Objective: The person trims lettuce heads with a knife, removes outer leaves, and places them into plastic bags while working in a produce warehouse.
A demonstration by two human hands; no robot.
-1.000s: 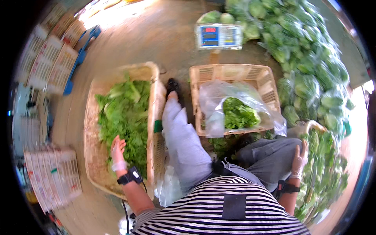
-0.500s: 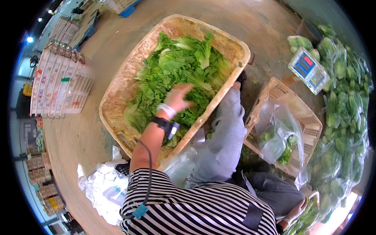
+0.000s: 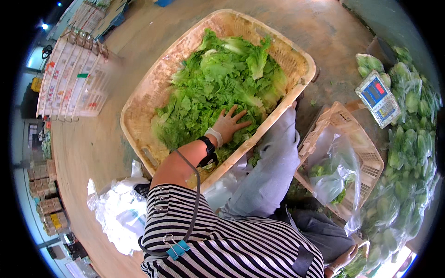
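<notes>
My left hand [image 3: 230, 125], in a thin pale glove with a black band at the wrist, lies with fingers spread on loose green leafy lettuce [image 3: 215, 83]. The leaves fill much of a large, worn, cream plastic crate [image 3: 254, 144] in front of me. My right hand [image 3: 343, 261] rests low at the right, beside my dark-trousered knee and next to some greens. Its fingers look stretched out, with nothing visible in them.
On the right, a smaller tan crate [image 3: 372, 160] holds a clear bag with greens. Beyond stand a digital scale [image 3: 378, 98] and many bagged green vegetables [image 3: 408, 148]. White plastic bags [image 3: 118, 215] lie at the left; stacked white crates [image 3: 74, 81] stand farther off.
My left hand has moved slightly right and settled, fingers spreading over the lettuce; it was blurred before. The whole view has shifted a little. My right hand stays beside my knee.
</notes>
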